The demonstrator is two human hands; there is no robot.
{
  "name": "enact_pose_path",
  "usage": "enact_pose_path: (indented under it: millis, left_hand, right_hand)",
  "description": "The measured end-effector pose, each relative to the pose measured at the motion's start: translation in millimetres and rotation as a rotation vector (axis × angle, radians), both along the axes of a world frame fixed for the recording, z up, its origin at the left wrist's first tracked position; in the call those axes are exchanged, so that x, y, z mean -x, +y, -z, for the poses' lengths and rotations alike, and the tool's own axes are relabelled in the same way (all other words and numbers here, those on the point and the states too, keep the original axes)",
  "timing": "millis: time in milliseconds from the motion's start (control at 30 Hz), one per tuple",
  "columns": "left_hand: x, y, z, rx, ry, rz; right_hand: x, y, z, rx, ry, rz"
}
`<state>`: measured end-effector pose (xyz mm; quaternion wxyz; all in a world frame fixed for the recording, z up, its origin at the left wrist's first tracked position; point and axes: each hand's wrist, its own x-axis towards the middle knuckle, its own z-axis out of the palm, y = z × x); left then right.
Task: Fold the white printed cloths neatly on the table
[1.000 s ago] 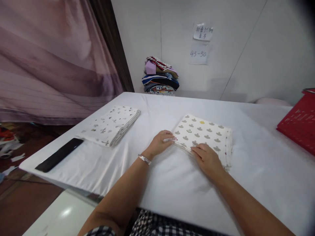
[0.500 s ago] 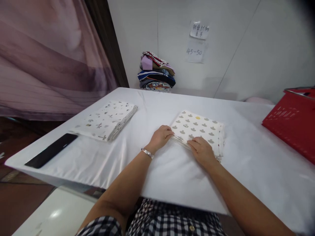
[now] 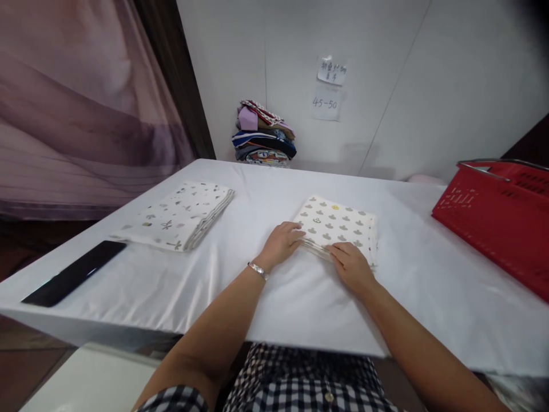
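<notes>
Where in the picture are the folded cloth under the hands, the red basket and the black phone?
folded cloth [image 3: 338, 220], head view, on its printed top face.
red basket [image 3: 493, 220], head view, on its near side wall.
black phone [image 3: 72, 273], head view, on the middle of its screen.

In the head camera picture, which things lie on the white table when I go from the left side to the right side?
black phone → folded cloth with small prints → left hand → right hand → red basket
</notes>
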<state>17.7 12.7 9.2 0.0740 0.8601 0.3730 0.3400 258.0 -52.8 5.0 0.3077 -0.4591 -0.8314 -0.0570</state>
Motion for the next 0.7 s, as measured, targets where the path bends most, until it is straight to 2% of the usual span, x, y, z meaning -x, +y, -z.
enact_pose_path:
  millis: [100,367,700]
  left_hand:
    - [-7.5,-0.6,2.0,-0.022,0.037,0.055]
    - [-10.9,0.9,4.0,0.020,0.028,0.065]
    - [-18.0,-1.0,10.7,-0.034,0.072,0.096]
  right_hand:
    - [-11.9,-10.7,2.1,-0.017,0.016,0.044]
    - [-55.2,-35.2,10.1,-0.051,0.059,0.177]
    - [-59.8,-44.5,7.1,-0.030,0.084,0.183]
